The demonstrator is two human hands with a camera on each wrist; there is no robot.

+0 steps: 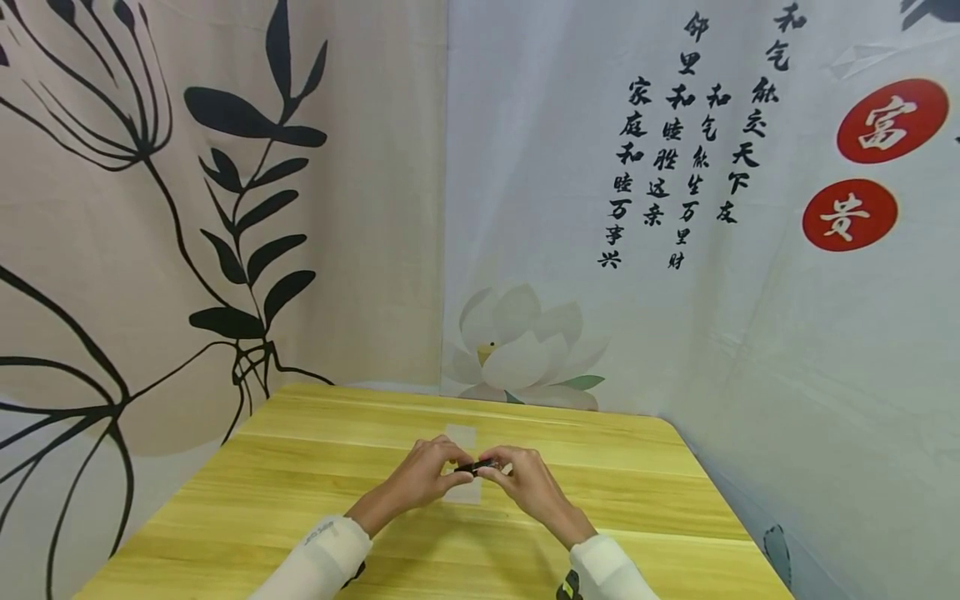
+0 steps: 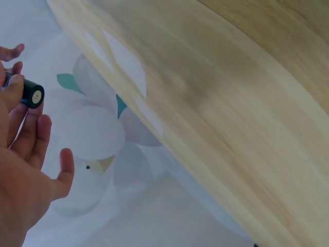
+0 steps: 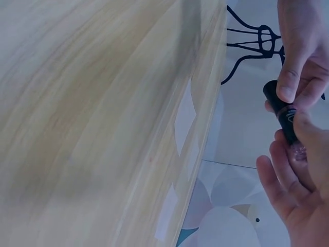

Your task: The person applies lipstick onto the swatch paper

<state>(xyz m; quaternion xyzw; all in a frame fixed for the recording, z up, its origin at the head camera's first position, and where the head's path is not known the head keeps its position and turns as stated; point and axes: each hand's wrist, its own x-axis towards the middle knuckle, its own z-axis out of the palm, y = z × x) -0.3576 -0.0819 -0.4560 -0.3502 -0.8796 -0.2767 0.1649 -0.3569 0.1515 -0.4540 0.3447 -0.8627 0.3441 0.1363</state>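
Both hands meet around a small black lipstick tube [image 1: 476,467], held up over the middle of the table. My left hand [image 1: 423,475] pinches one end between thumb and fingers, and my right hand [image 1: 528,483] pinches the other. In the right wrist view the lipstick [image 3: 284,114] shows a thin band, a small pale logo and a clear, pinkish tip by the right fingers [image 3: 281,170]. A round pale label marks the flat end of the lipstick [image 2: 33,95] in the left wrist view. Fingers hide part of the tube.
Pale rectangular patches [image 1: 462,493] lie on the yellow wood-grain table [image 1: 315,467] beneath the hands. Behind the table's far edge hangs a printed cloth [image 1: 375,208] with plants, a lotus and writing. Another cloth wall [image 1: 825,358] runs along the right side.
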